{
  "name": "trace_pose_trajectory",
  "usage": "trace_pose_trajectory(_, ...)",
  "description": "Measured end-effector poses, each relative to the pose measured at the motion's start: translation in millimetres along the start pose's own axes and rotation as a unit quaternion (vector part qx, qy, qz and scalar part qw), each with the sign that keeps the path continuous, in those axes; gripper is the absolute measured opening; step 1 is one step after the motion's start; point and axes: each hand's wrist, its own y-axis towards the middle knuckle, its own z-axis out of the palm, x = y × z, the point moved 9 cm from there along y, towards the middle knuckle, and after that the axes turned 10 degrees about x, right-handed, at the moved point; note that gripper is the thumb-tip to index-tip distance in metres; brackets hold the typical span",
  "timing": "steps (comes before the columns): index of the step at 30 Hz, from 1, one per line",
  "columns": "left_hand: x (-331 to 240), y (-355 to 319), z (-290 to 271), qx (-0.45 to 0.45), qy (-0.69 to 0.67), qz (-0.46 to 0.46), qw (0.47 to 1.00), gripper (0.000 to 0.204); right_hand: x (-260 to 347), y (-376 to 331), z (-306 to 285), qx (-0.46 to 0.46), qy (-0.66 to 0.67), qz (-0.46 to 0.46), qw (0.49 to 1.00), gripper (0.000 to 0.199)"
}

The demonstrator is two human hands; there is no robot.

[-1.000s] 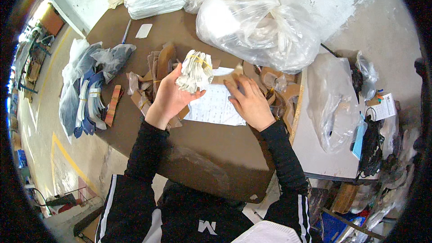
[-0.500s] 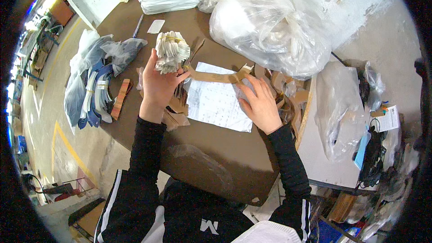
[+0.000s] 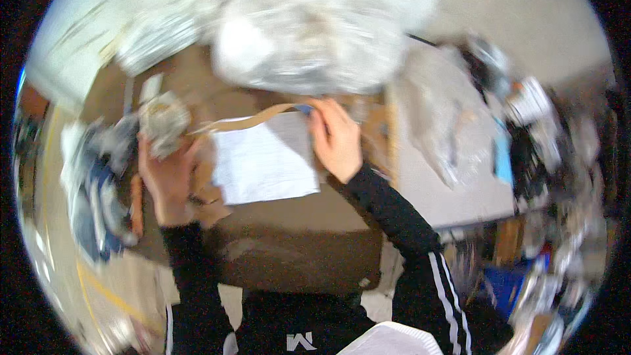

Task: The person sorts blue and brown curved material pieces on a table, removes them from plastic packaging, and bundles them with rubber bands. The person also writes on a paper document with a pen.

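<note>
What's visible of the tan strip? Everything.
The tan strip is long, narrow and bowed, card-like in look, with something blue at its right end. The right hand holds that end; the other reaches toward the left hand, where blur hides any contact. It runs along the far edge of the white sheet; whether they touch is unclear.

paper (image 3: pixel 266 165) lies between left hand (image 3: pixel 167 177) and right hand (image 3: pixel 338 143)

I've got room along the near side of the table (image 3: pixel 296 250), below the paper (image 3: pixel 266 167). Strip (image 3: pixel 259 118) bars the paper's far edge between left hand (image 3: pixel 167 174) and right hand (image 3: pixel 338 141); big bag (image 3: pixel 309 33) blocks beyond, blue bundle (image 3: pixel 102 204) crowds far left. Blur hides smaller gaps.
</note>
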Motion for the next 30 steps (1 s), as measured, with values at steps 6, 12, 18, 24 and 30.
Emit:
trace_pose_trajectory(6, -2, 0, 21, 0.285, -0.078, -0.033, 0.955, 0.046, -25, -68, -138, -0.338, 0.173, 0.105, 0.919, 0.022)
trace_pose_trajectory(12, 23, 4, 29, 0.237, -0.146, -0.051, 0.959, 0.044, -63, -258, -280, -0.490, 0.105, 0.267, 0.823, 0.022)
trace_pose_trajectory(18, 45, -16, 9, 0.122, 0.112, -0.038, 0.985, 0.046, -168, -253, -313, -0.162, 0.086, 0.437, 0.881, 0.024)
trace_pose_trajectory(24, 120, -20, 76, 0.201, -0.048, -0.154, 0.966, 0.050, -303, -234, -452, -0.145, -0.378, 0.324, 0.855, 0.027)
trace_pose_trajectory(30, 76, -37, 72, 0.187, -0.065, -0.135, 0.971, 0.069, -224, -145, -355, -0.278, -0.307, 0.219, 0.884, 0.038)
